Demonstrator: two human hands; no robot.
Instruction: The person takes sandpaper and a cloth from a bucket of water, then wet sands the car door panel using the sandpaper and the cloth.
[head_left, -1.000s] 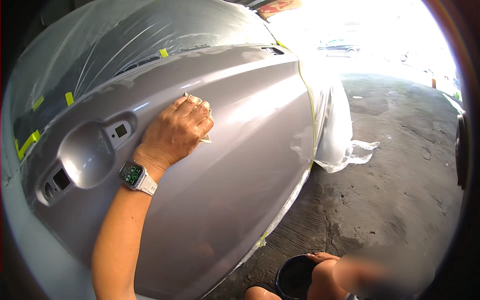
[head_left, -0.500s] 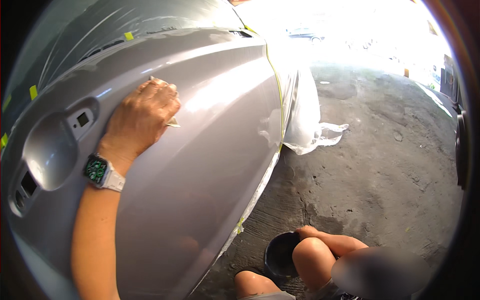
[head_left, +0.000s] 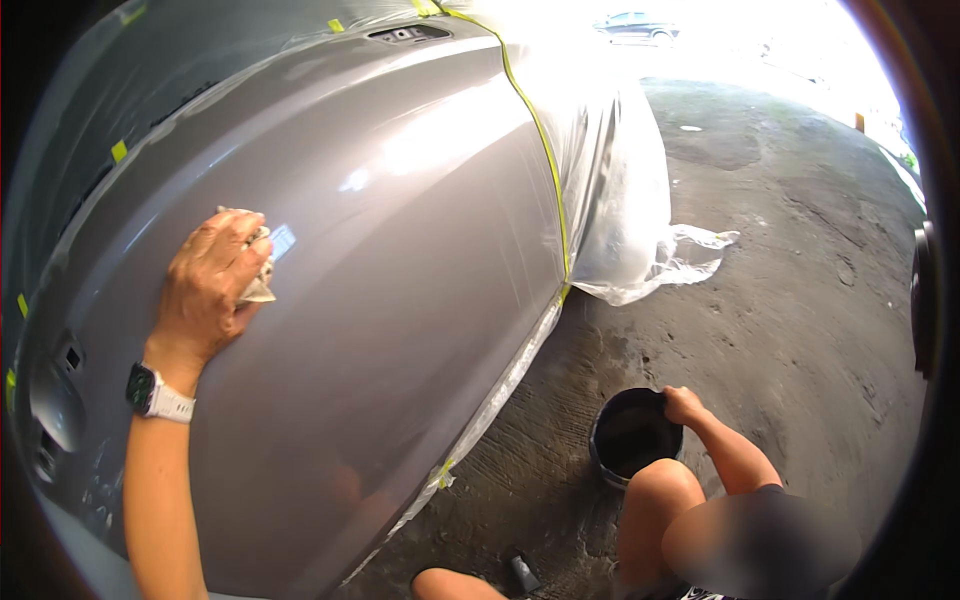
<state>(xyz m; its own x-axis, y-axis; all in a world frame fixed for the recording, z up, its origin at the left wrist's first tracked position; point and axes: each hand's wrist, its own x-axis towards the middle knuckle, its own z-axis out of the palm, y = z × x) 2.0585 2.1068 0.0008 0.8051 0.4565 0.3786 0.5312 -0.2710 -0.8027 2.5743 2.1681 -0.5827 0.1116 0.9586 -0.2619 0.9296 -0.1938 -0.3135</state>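
Note:
My left hand (head_left: pixel 205 285), with a watch on its wrist, presses a pale crumpled sheet (head_left: pixel 259 287) against the silver-grey car door (head_left: pixel 350 330). Its fingers curl over the sheet, and whether that is cloth or paper I cannot tell. Behind the wrist lies the handle recess (head_left: pixel 56 402), with small openings at its ends. Down on the right, my right hand (head_left: pixel 684 405) grips the rim of a black bucket (head_left: pixel 632 432) on the floor. The bucket's inside looks dark, and its near edge is partly behind my knee (head_left: pixel 664 490).
Yellow tape (head_left: pixel 545 140) runs along the door's front edge, beside clear plastic film (head_left: pixel 630 190) hanging to the floor. More film (head_left: pixel 70 150) masks the upper left. A small dark block (head_left: pixel 524 574) lies near my other knee. Rough concrete (head_left: pixel 790 300) stretches right; a car (head_left: pixel 637 27) stands far off.
The view has shifted forward along the door, leaving the handle recess farther behind my left hand. My right hand and the bucket have moved away from me. Both grips remain.

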